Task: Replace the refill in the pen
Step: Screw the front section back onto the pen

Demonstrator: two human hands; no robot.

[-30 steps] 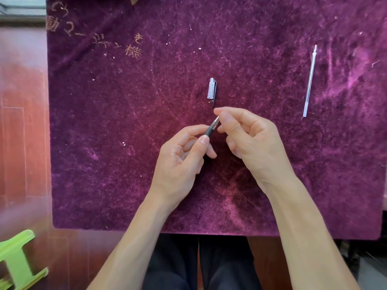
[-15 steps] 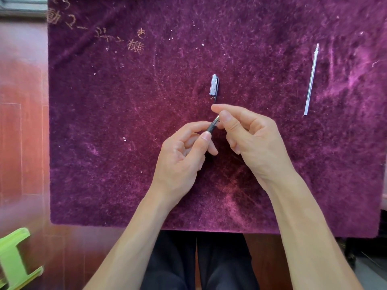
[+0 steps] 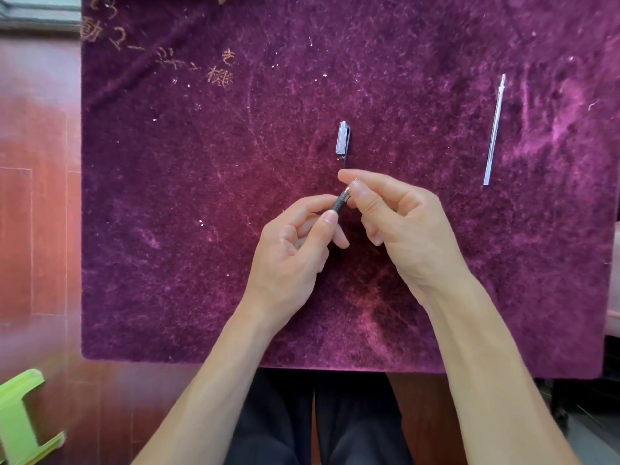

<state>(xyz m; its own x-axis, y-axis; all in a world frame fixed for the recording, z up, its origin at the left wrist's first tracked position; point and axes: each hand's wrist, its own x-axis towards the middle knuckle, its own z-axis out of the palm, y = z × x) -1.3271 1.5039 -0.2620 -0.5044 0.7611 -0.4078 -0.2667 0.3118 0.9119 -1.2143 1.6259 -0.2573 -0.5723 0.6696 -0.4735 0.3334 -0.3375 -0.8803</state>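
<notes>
A dark pen [image 3: 341,203] is held between both hands over the middle of the purple velvet cloth [image 3: 201,229]. My left hand [image 3: 295,250] grips the pen's barrel, most of which is hidden in the fist. My right hand [image 3: 399,223] pinches the pen's front tip between thumb and forefinger. Just beyond the fingers lies the pen cap [image 3: 343,138], clear with a dark clip. A thin clear refill [image 3: 493,129] lies alone on the cloth at the far right, pointing away from me.
The cloth covers a reddish wooden table [image 3: 37,203]. Gold embroidered characters [image 3: 218,75] mark the cloth's far left. A light green plastic object [image 3: 20,427] sits at the lower left. My dark-trousered legs [image 3: 318,421] show below the table edge.
Both hands stay on the pen with only slight finger shifts at the tip. The cap and the refill have not moved.
</notes>
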